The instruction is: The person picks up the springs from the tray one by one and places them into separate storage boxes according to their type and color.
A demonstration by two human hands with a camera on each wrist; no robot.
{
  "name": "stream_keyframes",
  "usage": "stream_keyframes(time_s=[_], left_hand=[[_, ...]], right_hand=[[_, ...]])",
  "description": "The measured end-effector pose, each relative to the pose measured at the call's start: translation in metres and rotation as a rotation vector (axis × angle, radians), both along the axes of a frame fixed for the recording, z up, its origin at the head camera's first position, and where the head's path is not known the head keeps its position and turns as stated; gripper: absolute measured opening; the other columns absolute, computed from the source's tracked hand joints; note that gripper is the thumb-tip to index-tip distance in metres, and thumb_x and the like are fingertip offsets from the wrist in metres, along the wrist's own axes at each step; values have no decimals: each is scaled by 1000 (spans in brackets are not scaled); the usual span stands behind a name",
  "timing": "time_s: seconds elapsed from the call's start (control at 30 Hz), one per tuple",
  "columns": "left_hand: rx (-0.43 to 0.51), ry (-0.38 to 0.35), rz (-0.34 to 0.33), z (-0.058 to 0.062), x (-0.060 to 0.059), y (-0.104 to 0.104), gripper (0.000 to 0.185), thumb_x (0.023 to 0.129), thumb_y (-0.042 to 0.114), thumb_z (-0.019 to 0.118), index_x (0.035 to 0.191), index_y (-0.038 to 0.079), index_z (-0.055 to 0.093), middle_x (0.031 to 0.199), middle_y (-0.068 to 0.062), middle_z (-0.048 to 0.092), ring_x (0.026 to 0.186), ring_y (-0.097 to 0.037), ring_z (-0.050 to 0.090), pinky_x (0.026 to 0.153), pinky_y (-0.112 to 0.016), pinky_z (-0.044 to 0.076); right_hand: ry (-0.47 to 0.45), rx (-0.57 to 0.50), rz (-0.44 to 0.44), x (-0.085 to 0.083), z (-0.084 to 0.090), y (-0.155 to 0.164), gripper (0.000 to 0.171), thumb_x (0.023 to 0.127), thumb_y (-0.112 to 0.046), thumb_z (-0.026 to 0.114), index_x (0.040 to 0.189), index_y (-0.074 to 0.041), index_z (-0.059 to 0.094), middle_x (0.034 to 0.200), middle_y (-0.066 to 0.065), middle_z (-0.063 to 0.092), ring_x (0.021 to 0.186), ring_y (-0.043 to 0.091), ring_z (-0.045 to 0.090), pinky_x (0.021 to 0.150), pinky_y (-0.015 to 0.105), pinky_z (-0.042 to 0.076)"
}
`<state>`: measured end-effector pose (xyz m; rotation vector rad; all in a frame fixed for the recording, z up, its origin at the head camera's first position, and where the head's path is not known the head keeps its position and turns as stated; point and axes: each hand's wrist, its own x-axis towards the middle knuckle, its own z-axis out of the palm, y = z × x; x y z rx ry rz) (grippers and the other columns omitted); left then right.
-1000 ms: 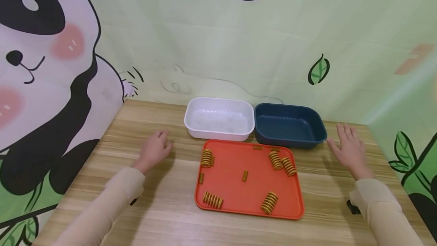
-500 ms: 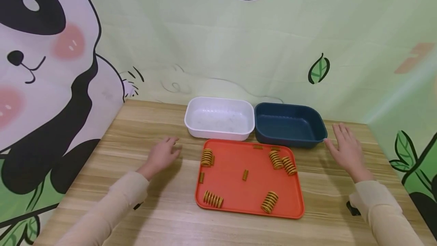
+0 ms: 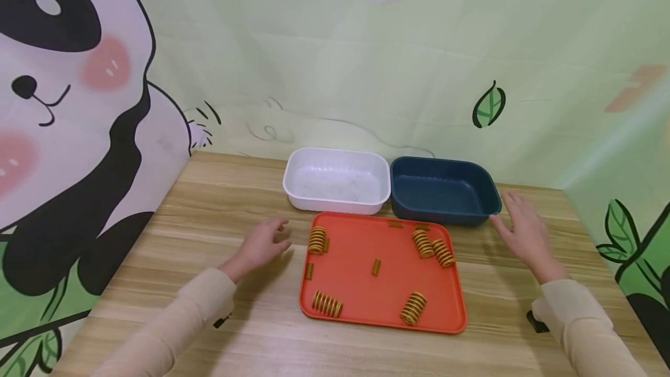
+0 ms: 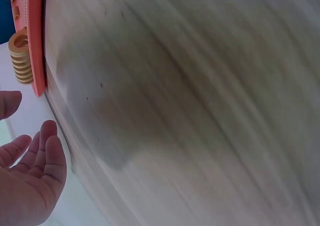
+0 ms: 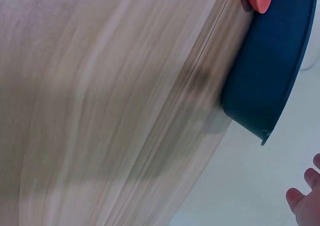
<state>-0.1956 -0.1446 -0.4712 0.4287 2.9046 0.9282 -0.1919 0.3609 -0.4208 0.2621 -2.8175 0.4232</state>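
Observation:
My left hand (image 3: pixel 259 248) hovers just left of the red tray (image 3: pixel 361 313), its fingers loosely bent and holding nothing. On that tray lie several gold coil springs, large and small. A large spring (image 3: pixel 317 240) at the tray's upper left is nearest to the left hand; in the left wrist view the same large spring (image 4: pixel 21 60) sits at the tray's edge. A small spring (image 3: pixel 376 267) lies mid-tray, and another large spring (image 3: pixel 413 308) near the lower right. My right hand (image 3: pixel 526 234), fingers extended, is beside the right end of the dark blue bin (image 3: pixel 445 214), holding nothing.
Behind the tray, a white bin (image 3: pixel 335 205) stands beside the blue one, both with nothing inside. The wooden table (image 3: pixel 251 342) meets a cloth backdrop (image 3: pixel 293 63) printed with a panda and leaves.
My left hand has moved right and slightly down, closer to the tray. The right hand has shifted a little left, toward the blue bin. The springs have stayed in place.

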Motion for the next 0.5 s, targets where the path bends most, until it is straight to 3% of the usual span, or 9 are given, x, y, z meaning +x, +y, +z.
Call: stream_keyframes(time_s=[0.2,0.5], left_hand=[[59,-55,-7,-3,2,3,48,78,15,63,120,-1,48,105,-18,58,91,-29,59,79,-41,48],[83,-95,-17,-6,5,11,48,77,16,64,120,1,49,98,-13,60,78,-19,57,66,-29,48]], right_hand=[[25,-32,31,1,-1,-4,56,90,-30,46,133,4,32,132,30,34,121,46,29,97,58,23],[-12,-32,40,2,-2,-16,55,88,-26,50,131,5,34,129,32,37,115,48,35,92,59,28]])
